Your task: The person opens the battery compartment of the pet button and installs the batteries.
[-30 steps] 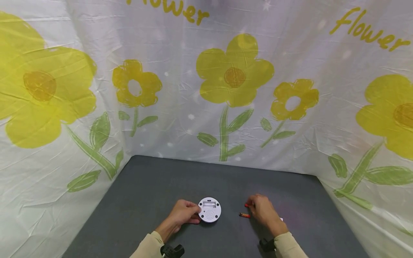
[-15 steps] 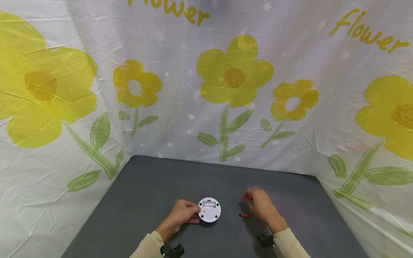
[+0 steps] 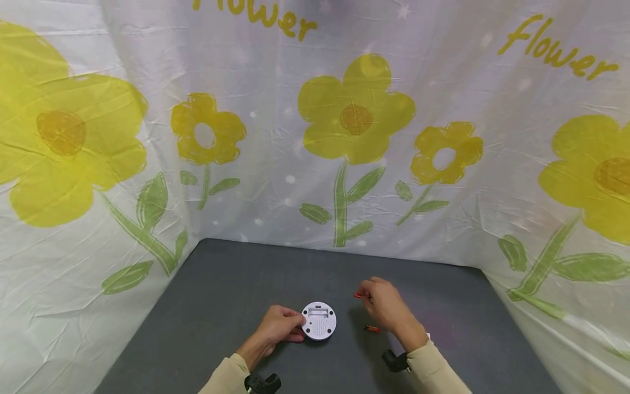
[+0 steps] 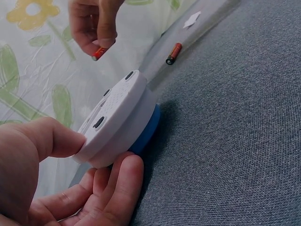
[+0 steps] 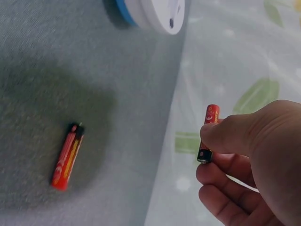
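A round white device [image 3: 319, 322] with a blue lower part lies on the dark table, its open battery compartment [image 3: 318, 312] facing up. My left hand [image 3: 278, 328] grips its left rim, thumb on top and fingers against the side, as the left wrist view shows. Raised off the table to the right, my right hand [image 3: 389, 306] pinches a red and black battery [image 5: 212, 114] between thumb and fingers. A second red and black battery [image 5: 67, 157] lies on the cloth below that hand, apart from the device.
A small white piece [image 4: 192, 20] lies on the table beyond the loose battery, mostly hidden by the right wrist in the head view. A flower-printed curtain [image 3: 266, 208] stands around the far edge and sides of the dark table [image 3: 236, 273].
My right hand has lifted the battery and carried it leftward and away from me, closer to the device. My left hand and the device have stayed put.
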`<state>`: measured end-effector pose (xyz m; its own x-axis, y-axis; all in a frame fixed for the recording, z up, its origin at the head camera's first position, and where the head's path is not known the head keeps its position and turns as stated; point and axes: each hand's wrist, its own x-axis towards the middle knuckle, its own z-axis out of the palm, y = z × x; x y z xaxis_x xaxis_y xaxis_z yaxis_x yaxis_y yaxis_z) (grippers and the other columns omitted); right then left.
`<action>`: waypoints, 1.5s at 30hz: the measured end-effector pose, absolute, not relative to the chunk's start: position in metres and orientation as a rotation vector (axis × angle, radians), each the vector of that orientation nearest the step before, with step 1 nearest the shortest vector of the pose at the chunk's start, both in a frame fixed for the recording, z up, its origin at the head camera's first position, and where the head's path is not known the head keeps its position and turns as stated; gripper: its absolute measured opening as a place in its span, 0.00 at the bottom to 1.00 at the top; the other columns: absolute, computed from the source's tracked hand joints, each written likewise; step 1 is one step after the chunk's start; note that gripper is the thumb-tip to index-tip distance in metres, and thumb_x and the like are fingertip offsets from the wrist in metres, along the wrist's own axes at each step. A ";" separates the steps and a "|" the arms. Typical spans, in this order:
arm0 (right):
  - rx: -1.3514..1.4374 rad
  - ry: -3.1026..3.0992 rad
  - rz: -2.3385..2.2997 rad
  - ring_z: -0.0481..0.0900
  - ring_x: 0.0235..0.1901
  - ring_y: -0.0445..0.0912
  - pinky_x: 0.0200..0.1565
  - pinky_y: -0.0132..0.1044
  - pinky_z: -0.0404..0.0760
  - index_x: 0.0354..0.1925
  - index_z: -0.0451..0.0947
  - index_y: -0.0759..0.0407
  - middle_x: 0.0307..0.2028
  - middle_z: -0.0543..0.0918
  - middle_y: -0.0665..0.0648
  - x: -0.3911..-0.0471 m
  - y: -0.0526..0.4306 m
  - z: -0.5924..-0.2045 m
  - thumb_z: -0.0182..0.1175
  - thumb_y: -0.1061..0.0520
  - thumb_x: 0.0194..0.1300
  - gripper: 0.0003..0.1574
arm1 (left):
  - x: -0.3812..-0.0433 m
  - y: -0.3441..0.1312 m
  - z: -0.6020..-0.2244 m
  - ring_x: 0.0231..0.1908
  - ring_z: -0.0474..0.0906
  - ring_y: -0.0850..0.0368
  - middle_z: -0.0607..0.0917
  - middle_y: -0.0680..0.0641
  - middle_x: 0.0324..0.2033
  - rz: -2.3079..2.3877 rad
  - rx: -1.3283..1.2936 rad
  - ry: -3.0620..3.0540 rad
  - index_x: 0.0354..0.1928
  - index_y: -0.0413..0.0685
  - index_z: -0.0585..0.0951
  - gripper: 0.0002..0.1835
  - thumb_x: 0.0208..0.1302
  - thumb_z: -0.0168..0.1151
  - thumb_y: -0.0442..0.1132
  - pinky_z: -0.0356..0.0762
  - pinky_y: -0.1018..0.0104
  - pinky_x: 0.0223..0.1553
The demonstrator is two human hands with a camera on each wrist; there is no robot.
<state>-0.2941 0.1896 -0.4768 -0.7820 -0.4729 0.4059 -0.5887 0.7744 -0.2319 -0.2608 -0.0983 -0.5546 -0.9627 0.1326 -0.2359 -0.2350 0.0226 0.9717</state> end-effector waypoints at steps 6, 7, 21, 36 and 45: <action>0.871 -2.609 0.489 0.83 0.33 0.46 0.32 0.37 0.84 0.36 0.89 0.55 0.31 0.84 0.51 -0.294 0.178 -0.474 0.74 0.71 0.61 0.11 | -0.261 -0.098 -0.556 0.30 0.89 0.57 0.91 0.43 0.33 2.036 -0.097 2.030 0.46 0.25 0.85 0.13 0.64 0.66 0.29 0.94 0.64 0.35; 0.877 -2.611 0.493 0.83 0.33 0.45 0.33 0.37 0.84 0.36 0.89 0.55 0.32 0.84 0.50 -0.294 0.176 -0.474 0.74 0.70 0.61 0.11 | -0.261 -0.098 -0.556 0.30 0.89 0.57 0.91 0.43 0.33 2.037 -0.097 2.032 0.46 0.25 0.85 0.13 0.64 0.66 0.29 0.94 0.64 0.34; 0.985 -2.673 0.545 0.83 0.33 0.42 0.33 0.36 0.82 0.37 0.89 0.54 0.33 0.86 0.50 -0.293 0.143 -0.475 0.74 0.67 0.66 0.08 | -0.263 -0.099 -0.557 0.30 0.89 0.57 0.91 0.42 0.34 2.025 -0.122 2.040 0.47 0.25 0.84 0.13 0.63 0.66 0.29 0.94 0.62 0.35; 1.053 -2.701 0.524 0.83 0.34 0.43 0.34 0.35 0.85 0.37 0.90 0.55 0.34 0.87 0.52 -0.294 0.123 -0.483 0.72 0.69 0.64 0.10 | -0.263 -0.100 -0.554 0.31 0.90 0.57 0.91 0.41 0.36 1.977 -0.142 2.079 0.49 0.26 0.85 0.14 0.65 0.68 0.31 0.95 0.62 0.36; 1.073 -2.681 0.452 0.82 0.32 0.43 0.33 0.35 0.85 0.36 0.89 0.54 0.32 0.85 0.51 -0.293 0.114 -0.492 0.73 0.68 0.62 0.09 | -0.265 -0.099 -0.558 0.30 0.90 0.56 0.91 0.40 0.35 2.004 -0.141 2.061 0.50 0.24 0.84 0.16 0.65 0.68 0.31 0.94 0.62 0.35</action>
<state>-0.2933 0.1144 -0.4917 -0.7100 -0.6317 0.3113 -0.6989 0.6865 -0.2009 -0.2647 -0.0992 -0.5578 -0.9606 0.1125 -0.2540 -0.2508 0.0424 0.9671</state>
